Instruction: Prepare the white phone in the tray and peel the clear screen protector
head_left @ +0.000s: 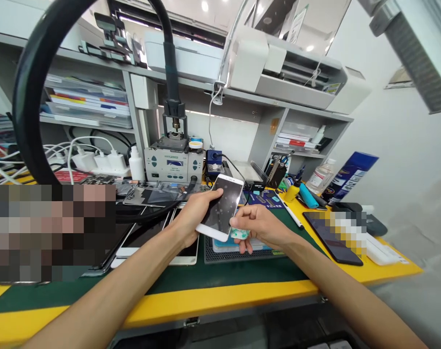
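Gripping a white phone (222, 208) in the left hand (191, 215), fingers curled over its left side, screen up and tilted, above the middle of the tabletop (223, 276). Pinching a small teal-and-white piece (240, 233) between thumb and fingers of the right hand (262, 225), right against the phone's near right corner. Just below, a dark ribbed mat (220, 256); toward the far edge, a grey rework station (172, 162); near the right edge, a dark phone (331, 237) lying flat

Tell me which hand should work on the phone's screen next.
Right, probably: the left hand is busy gripping the phone, while the right hand pinches a white-and-teal piece at its lower edge.
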`<control>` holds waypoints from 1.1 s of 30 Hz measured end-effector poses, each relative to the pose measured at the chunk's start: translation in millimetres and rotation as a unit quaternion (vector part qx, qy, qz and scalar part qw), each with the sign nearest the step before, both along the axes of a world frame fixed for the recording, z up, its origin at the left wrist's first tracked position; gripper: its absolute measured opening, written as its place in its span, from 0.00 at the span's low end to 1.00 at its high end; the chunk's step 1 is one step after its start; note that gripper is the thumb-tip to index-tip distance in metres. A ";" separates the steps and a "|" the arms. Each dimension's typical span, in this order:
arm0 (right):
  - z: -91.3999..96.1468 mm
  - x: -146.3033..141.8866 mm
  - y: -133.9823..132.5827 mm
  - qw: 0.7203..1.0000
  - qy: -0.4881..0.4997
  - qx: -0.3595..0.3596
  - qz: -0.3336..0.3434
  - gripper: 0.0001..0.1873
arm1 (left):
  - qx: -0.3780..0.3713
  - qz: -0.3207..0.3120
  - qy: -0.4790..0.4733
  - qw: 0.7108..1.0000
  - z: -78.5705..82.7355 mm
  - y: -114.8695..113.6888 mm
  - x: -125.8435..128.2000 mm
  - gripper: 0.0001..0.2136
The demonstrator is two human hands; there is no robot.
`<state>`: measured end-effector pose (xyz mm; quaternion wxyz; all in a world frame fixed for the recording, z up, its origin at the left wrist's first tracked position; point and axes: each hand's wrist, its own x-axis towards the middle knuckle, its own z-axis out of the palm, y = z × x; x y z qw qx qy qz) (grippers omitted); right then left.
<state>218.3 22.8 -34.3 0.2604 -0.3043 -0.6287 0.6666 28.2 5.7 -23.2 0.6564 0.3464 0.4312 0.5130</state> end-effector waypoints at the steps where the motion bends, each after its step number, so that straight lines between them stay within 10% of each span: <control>1: -0.1 -1.1 -1.4 1.000 0.002 -0.005 0.004 0.17 | 0.007 0.010 -0.002 1.000 -1.9 0.6 0.1 0.12; 11: 4.1 0.3 -6.5 0.998 -0.040 0.004 0.046 0.17 | 0.097 0.091 -0.049 0.990 -7.6 1.9 0.0 0.14; 28: 6.5 1.9 -4.4 0.962 -0.092 0.207 -0.151 0.18 | 0.067 0.060 -0.153 0.984 -5.9 4.5 2.6 0.20; 33: 9.0 -1.0 -4.4 0.982 -0.103 0.104 -0.122 0.24 | 0.101 0.062 -0.165 0.979 -4.5 1.4 3.0 0.20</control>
